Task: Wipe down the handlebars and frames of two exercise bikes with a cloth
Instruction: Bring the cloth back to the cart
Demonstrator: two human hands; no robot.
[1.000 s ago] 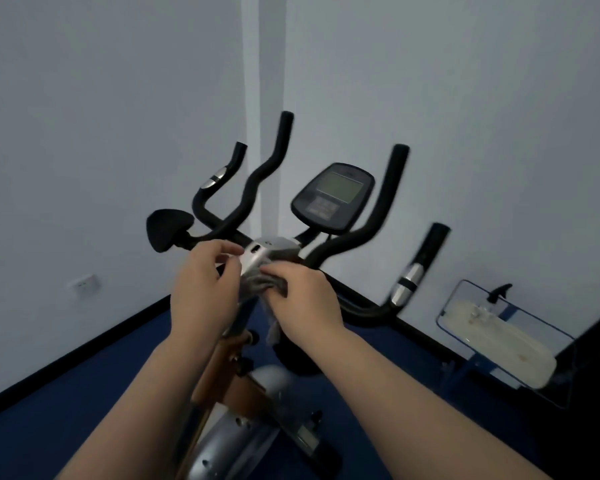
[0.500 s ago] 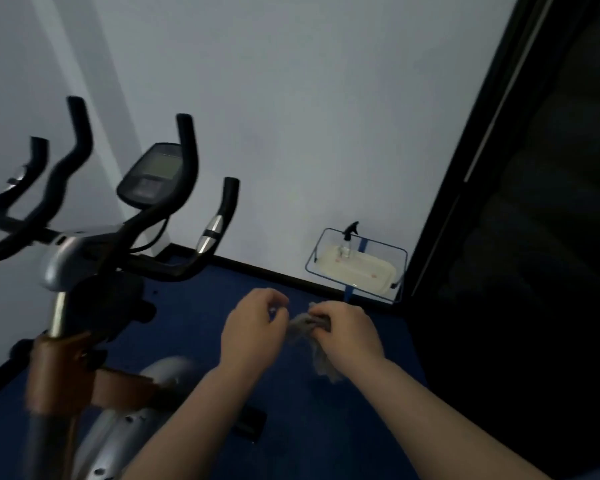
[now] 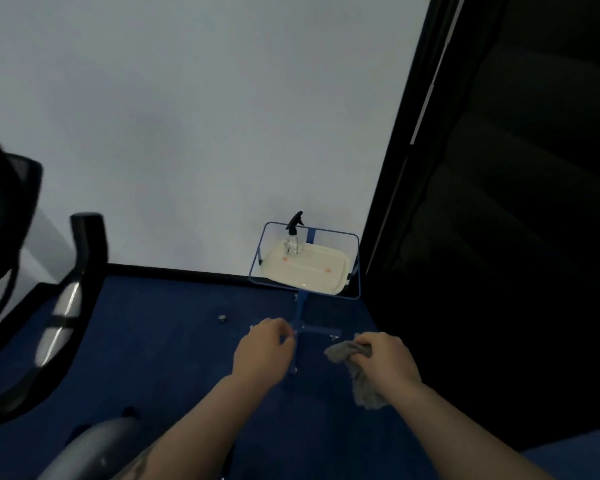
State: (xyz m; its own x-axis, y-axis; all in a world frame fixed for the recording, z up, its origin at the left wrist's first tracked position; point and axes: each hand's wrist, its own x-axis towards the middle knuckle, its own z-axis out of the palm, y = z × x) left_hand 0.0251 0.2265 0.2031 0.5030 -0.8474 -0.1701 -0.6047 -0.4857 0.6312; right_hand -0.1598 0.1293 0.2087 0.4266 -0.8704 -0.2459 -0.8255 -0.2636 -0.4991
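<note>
A grey cloth (image 3: 359, 374) hangs crumpled from my right hand (image 3: 388, 358), which grips its top end over the blue floor. To the left, my left hand (image 3: 262, 348) is apart from the cloth, fingers loosely curled with nothing in them. One exercise bike stands at the far left edge: its black handlebar (image 3: 63, 306) with a silver grip sensor, part of the console (image 3: 0, 220), and the silver frame cover (image 3: 94, 448) at the bottom. No second bike is in view.
A small blue stand (image 3: 300, 310) by the white wall carries a cream tray (image 3: 326, 275) with a clear spray bottle (image 3: 292, 237) with a black trigger. A dark doorway (image 3: 499, 202) fills the right side. A small object (image 3: 222, 318) lies on the blue carpet.
My view has swung right, away from the bike toward the stand. Both hands left the handlebar stem; the left hand has let go of the cloth, which now hangs from the right hand alone.
</note>
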